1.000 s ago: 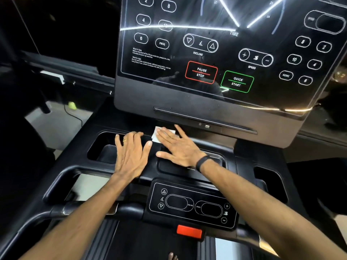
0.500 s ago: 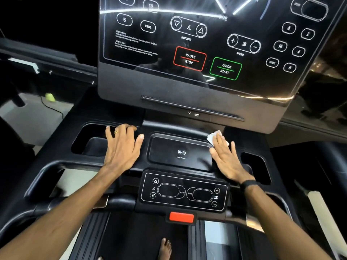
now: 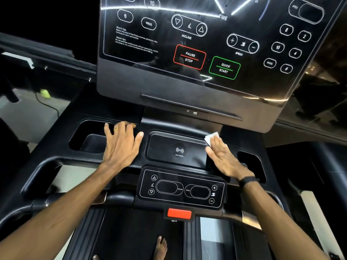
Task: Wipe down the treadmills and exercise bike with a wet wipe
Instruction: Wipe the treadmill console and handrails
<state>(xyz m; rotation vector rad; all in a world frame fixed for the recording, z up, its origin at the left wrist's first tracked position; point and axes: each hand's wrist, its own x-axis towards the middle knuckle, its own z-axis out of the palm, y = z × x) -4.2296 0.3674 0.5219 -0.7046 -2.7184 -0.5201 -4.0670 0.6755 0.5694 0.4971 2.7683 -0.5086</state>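
— Fingers first: what are they doing on each hand?

— Fingers (image 3: pixel 218 142) of the right hand (image 3: pixel 224 159) lie straight and flat, pressing a white wet wipe (image 3: pixel 211 138) onto the treadmill (image 3: pixel 56 128) tray. On the left hand (image 3: pixel 121 145) they are spread and resting flat, holding nothing; one wears a gold ring (image 3: pixel 115 129).

— Take me through it, biggest thing down.

— Biggest is the glossy console screen (image 3: pixel 206 44) at the top, with a red PAUSE/STOP button (image 3: pixel 189 57) and a green QUICK START button (image 3: pixel 224 68). Below it sits the black tray, with the charging pad (image 3: pixel 178 150) in the middle and a cup hollow (image 3: pixel 88 139) on each side. Nearer the person is a small control panel (image 3: pixel 182 188) with a red safety tab (image 3: pixel 179 213) under it.

— And where is the wipe exactly?

— At the right back corner of the charging pad, poking out beyond the fingertips. The left hand lies just left of the pad, beside the left hollow. A black band (image 3: pixel 247 180) circles the right wrist, and a bare foot (image 3: pixel 160 247) stands on the belt (image 3: pixel 131 231).
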